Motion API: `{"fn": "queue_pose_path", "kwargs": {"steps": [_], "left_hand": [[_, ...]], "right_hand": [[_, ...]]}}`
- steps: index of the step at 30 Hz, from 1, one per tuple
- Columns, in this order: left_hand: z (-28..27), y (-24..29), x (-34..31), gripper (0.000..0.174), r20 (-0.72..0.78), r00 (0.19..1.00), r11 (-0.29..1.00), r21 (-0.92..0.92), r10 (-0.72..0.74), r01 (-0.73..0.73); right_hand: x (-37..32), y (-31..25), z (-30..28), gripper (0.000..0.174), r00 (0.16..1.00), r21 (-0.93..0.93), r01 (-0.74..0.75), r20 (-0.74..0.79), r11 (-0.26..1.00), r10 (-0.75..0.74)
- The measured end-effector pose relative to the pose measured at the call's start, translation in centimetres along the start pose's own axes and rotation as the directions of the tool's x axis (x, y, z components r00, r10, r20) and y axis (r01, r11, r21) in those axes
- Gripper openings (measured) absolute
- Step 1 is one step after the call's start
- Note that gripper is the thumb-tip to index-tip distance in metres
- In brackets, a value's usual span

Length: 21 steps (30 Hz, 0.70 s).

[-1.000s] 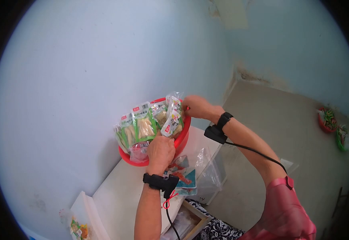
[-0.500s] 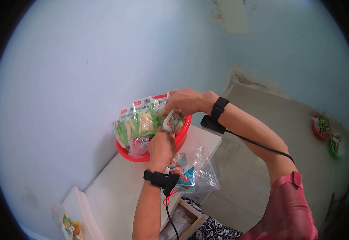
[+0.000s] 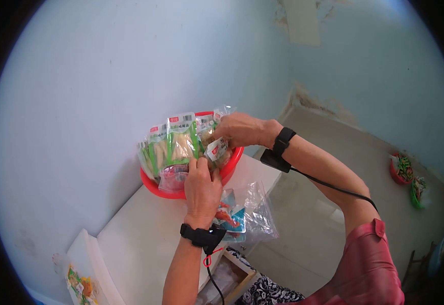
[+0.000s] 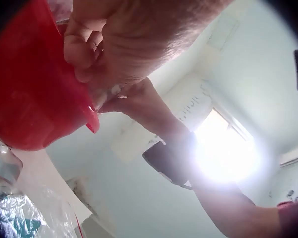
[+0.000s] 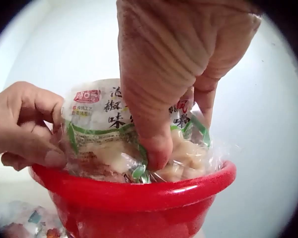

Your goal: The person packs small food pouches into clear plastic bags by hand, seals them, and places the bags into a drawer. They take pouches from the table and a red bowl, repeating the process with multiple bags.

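A red plastic basin (image 3: 236, 163) on the white tabletop holds several upright snack packets (image 3: 182, 145) with green edging and pale contents. My right hand (image 3: 245, 129) reaches over the basin from the right. In the right wrist view its thumb lies on the front of a clear snack packet (image 5: 104, 151) with dark Chinese lettering, and its fingers go behind the packet, pinching it. My left hand (image 3: 201, 189) is at the basin's near rim, fingers curled. Its thumb and forefinger grip the left edge of that packet; some fingertips are hidden.
Near the basin lie blue-and-red packets (image 3: 230, 218) and a clear zip bag (image 3: 256, 213). An open drawer (image 3: 232, 279) is below the tabletop. A pale wall stands close behind. Red (image 3: 399, 178) and green (image 3: 414, 199) containers sit on the floor at right.
My right hand has moved left from the basin's right rim to over the packets, and now pinches one. The left hand has stayed at the near rim, its fingers shifting slightly.
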<state>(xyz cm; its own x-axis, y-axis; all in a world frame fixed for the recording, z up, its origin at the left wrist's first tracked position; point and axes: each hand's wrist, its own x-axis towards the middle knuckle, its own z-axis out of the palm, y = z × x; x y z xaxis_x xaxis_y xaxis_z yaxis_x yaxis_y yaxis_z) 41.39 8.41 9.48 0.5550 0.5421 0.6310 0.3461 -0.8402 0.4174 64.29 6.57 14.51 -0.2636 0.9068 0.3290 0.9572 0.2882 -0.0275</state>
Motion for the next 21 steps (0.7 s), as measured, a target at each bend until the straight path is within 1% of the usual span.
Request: {"fn": "queue_pose_path", "kwargs": {"steps": [3, 6, 9, 12, 14, 15, 16, 18, 21], "left_hand": [[-0.1, -0.3, -0.5, 0.017, 0.016, 1.0, 1.0, 0.015, 0.025, -0.025], [-0.3, -0.7, -1.0, 0.02, 0.01, 0.996, 0.996, 0.004, 0.087, -0.087], [-1.5, 0.1, -2.5, 0.027, -0.009, 0.991, 0.989, -0.072, 0.133, -0.133], [-3.4, 0.8, -4.3, 0.032, -0.017, 0.99, 0.98, -0.142, 0.139, -0.14], [-5.4, 1.4, -5.4, 0.032, 0.022, 0.995, 0.982, -0.167, 0.097, -0.092], [-6.4, 1.4, -6.2, 0.033, 0.011, 0.997, 0.982, -0.175, 0.077, -0.074], [-7.2, 1.1, -7.0, 0.033, -0.001, 0.998, 0.981, -0.185, 0.058, -0.057], [-8.2, 0.0, -8.5, 0.033, -0.025, 1.0, 0.975, -0.222, 0.008, -0.013], [-9.8, -2.1, -11.3, 0.031, -0.009, 0.994, 0.95, -0.295, -0.107, 0.1]], "right_hand": [[-0.6, -0.8, 1.2, 0.021, 0.996, -0.114, 0.031, -0.084, 0.993, -0.04], [-1.5, -1.2, 2.3, 0.025, 0.98, -0.08, 0.096, -0.167, 0.992, -0.109], [-1.7, -2.1, 1.4, 0.027, 0.986, -0.023, 0.072, -0.148, 0.997, -0.074], [-1.5, -3.4, 0.1, 0.038, 0.999, -0.172, -0.048, 0.001, 0.984, 0.049], [-1.9, -4.0, -0.4, 0.044, 0.997, -0.214, -0.069, -0.058, 0.974, 0.058], [-2.3, -4.5, -1.0, 0.047, 0.994, -0.238, -0.083, -0.09, 0.968, 0.064], [-2.6, -5.0, -1.8, 0.059, 0.992, -0.184, -0.109, -0.075, 0.977, 0.097], [-2.9, -4.8, -2.2, 0.064, 0.987, -0.174, -0.128, -0.119, 0.976, 0.108], [-4.4, -5.0, -2.8, 0.069, 0.969, -0.151, -0.184, -0.191, 0.971, 0.154]]}}
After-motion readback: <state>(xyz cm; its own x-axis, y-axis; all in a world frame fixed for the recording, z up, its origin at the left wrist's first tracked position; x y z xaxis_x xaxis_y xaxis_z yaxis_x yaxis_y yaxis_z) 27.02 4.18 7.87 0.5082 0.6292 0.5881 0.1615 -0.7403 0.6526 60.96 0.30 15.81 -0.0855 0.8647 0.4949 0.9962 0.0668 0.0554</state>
